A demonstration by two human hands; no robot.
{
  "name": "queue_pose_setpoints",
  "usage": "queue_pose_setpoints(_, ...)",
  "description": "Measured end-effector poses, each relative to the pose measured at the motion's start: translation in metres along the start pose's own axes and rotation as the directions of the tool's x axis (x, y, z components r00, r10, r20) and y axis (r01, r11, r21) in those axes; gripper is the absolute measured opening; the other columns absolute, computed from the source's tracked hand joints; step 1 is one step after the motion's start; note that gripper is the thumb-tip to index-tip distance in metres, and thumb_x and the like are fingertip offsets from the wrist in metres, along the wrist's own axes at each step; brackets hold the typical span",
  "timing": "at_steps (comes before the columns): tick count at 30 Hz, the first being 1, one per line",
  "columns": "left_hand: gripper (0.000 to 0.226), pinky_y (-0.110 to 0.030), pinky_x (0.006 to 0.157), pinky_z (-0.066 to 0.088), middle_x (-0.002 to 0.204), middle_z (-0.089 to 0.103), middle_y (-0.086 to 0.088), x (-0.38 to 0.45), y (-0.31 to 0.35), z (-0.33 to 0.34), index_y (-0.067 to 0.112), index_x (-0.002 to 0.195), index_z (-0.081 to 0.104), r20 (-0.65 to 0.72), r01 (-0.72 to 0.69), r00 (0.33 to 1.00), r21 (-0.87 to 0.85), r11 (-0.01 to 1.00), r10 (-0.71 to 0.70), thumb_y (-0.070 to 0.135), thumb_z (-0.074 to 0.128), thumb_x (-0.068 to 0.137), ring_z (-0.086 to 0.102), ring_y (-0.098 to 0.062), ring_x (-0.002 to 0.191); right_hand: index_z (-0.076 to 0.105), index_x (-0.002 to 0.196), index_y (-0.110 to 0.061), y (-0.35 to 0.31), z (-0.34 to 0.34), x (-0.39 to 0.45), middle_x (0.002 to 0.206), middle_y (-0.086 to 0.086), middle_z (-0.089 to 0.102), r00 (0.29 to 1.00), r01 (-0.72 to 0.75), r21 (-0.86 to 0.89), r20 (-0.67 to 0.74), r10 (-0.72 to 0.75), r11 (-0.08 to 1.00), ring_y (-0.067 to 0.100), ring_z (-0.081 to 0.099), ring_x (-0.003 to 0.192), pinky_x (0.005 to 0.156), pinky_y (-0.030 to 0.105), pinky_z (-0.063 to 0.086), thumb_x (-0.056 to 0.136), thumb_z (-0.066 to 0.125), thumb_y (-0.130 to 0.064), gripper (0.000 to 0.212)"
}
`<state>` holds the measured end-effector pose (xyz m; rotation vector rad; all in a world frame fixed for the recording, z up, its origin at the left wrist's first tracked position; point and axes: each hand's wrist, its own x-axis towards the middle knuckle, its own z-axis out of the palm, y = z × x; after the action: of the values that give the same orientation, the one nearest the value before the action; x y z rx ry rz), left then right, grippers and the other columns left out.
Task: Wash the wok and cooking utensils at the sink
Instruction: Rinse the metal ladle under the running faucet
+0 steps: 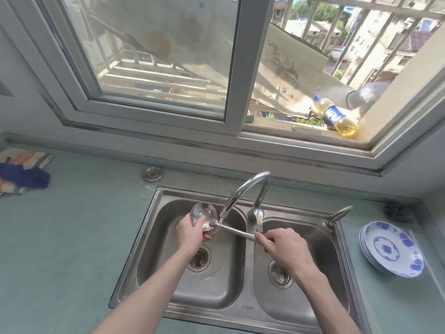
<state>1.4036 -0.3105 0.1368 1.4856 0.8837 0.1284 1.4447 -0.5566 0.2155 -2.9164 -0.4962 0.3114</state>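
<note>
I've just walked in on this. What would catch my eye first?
Two bare hands hold a steel ladle under the tap, over the left basin of a double sink. Blue-patterned plates are stacked on the counter to the right, and an oil bottle lies on the open window's sill.

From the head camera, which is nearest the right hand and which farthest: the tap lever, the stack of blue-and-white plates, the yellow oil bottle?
Measured from the right hand:
1. Chrome tap lever, just above it at the sink divider.
2. Stack of blue-and-white plates, on the counter to its right.
3. Yellow oil bottle, far up on the window ledge.
</note>
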Motion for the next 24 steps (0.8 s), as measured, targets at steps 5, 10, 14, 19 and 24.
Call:
queue_pose_setpoints(5,0.024,-0.039,0.062,0.059,0.080,0.070,-0.004,0.013,-0.013,0.003,0.016,0.084,0.064,0.025,-0.029,0.999,0.183,0.983,0.025,0.034,0.055,0.097,0.071,-0.029,0.072,0.072,0.069,-0.019,0.005,-0.014,0.001,0.057,-0.004,0.059,0.993,-0.066,0.245,0.110,0.040,0.967,0.010,0.056,0.060,0.059,0.031,0.046,0.089,0.059,-0.066,0.053)
queue_pose_setpoints(10,0.030,-0.032,0.059,0.057,0.068,0.071,-0.003,0.003,-0.012,0.005,0.010,0.075,0.070,0.072,-0.053,0.997,0.166,0.985,0.041,0.038,0.081,0.082,0.070,-0.015,0.058,0.073,0.066,-0.021,0.012,-0.020,-0.005,0.044,-0.010,0.050,0.983,-0.135,0.324,0.165,0.085,0.936,0.006,0.047,0.047,0.053,0.027,0.036,0.088,0.064,-0.061,0.047)
queue_pose_setpoints(14,0.031,-0.038,0.065,0.038,0.074,0.064,-0.006,0.001,-0.015,0.008,0.016,0.079,0.061,0.082,-0.176,0.984,0.429,0.886,0.156,0.026,0.050,0.106,0.068,-0.036,0.082,0.073,0.063,-0.022,0.019,-0.020,-0.011,0.047,-0.004,0.053,0.973,-0.189,0.345,0.194,0.127,0.919,0.007,0.047,0.046,0.055,0.029,0.040,0.088,0.063,-0.060,0.046)
queue_pose_setpoints(19,0.062,-0.044,0.114,0.038,0.158,0.041,-0.011,-0.009,-0.030,0.021,0.019,0.163,0.022,0.255,-0.393,0.913,0.757,0.522,0.317,0.038,0.042,0.107,0.039,-0.030,0.145,0.072,0.062,-0.018,0.022,-0.015,-0.019,0.049,-0.001,0.053,0.956,-0.271,0.460,0.234,0.179,0.845,0.011,0.047,0.047,0.056,0.030,0.042,0.089,0.064,-0.051,0.044)
queue_pose_setpoints(24,0.064,-0.050,0.126,0.004,0.169,0.022,-0.012,-0.022,-0.054,0.029,0.013,0.159,0.030,0.454,-0.557,0.779,0.817,0.148,0.432,0.045,0.021,0.104,0.016,-0.027,0.158,0.073,0.063,-0.014,0.011,-0.008,-0.019,0.049,0.005,0.055,0.949,-0.307,0.506,0.228,0.218,0.806,0.017,0.050,0.048,0.058,0.031,0.046,0.088,0.063,-0.046,0.041)
